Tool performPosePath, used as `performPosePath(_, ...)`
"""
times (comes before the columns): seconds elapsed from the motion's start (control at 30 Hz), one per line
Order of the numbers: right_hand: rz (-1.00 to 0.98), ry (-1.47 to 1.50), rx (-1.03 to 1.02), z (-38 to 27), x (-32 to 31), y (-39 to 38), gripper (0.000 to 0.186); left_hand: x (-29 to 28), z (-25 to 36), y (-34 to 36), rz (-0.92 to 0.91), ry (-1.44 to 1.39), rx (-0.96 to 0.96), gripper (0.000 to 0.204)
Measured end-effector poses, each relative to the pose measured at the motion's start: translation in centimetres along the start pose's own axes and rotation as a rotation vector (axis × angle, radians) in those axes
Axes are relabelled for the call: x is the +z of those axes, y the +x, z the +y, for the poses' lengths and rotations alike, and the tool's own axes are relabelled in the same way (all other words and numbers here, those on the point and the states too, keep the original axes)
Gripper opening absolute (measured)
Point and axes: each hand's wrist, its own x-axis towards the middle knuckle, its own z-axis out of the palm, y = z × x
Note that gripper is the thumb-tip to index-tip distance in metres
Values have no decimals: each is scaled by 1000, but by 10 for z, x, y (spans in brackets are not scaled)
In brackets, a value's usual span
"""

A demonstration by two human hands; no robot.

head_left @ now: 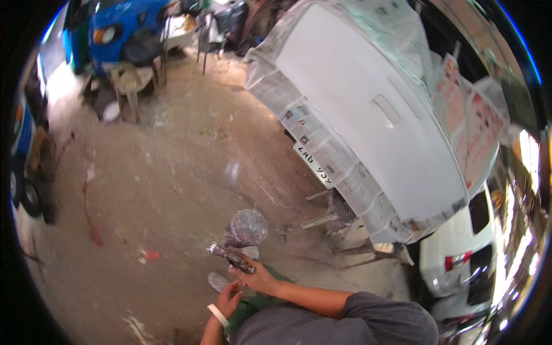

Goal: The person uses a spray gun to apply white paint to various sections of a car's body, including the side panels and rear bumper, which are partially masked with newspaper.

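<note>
My right hand (259, 280) is wrapped round a dark spray gun (238, 262) with a shiny metal end, held low in front of my body. Just below and left of it is my left hand (229, 300), with a white band on the wrist. Its thumb and fingers look apart, and whether they touch the gun I cannot tell. Beyond the gun stands a paint-smeared bucket (249, 227). To the right, a smooth white vehicle panel (368, 109) with a recessed handle is bordered by taped newspaper (339, 155) and clear plastic sheeting (391, 34).
A low stand (333, 215) sits beneath the panel's near edge. Further right is a white car (460, 259) with a red tail light. At the far left are a plastic chair (131, 80), a blue vehicle (123, 34) and wheels (31, 198). Reddish scraps (152, 255) lie on the stained concrete floor (172, 172).
</note>
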Motion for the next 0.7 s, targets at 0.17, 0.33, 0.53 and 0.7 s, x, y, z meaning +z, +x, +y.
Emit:
performPosePath(0.17,189,67,-83,-23,-16,-21,59,8,110,29,114,167,378,100)
performPosePath(0.33,557,-40,-349,-23,-41,-45,67,55,183,61,-133,561,766,117)
performPosePath(0.53,735,-71,-188,-51,-76,-92,65,117,184,101,-258,339,645,97)
performPosePath(0.7,910,516,-509,-20,-133,-119,47,175,227,107,-634,418,651,102)
